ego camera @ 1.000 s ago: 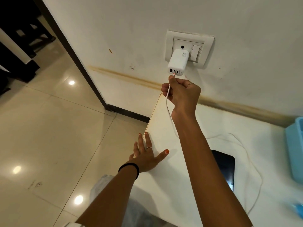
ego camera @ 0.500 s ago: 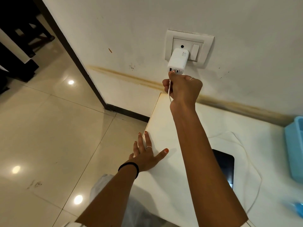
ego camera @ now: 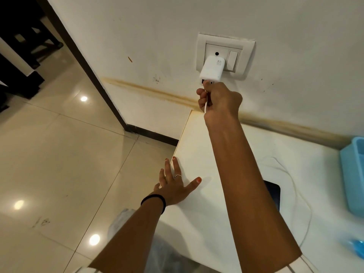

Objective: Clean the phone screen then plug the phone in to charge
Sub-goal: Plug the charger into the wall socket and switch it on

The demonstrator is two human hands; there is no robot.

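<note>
Two hands along table edge

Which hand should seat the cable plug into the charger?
Right. The right hand already pinches the white cable at its plug end, right under the charger ports. The left hand lies flat on the table edge, far below the socket, likely bracing.

Right hand at the wall charger, left hand flat on the table

The right hand pinches a white cable at the underside of the white charger plugged into the wall socket. Below the charger, the left hand rests on the white table; the phone lies there, partly hidden by the right forearm.
</note>
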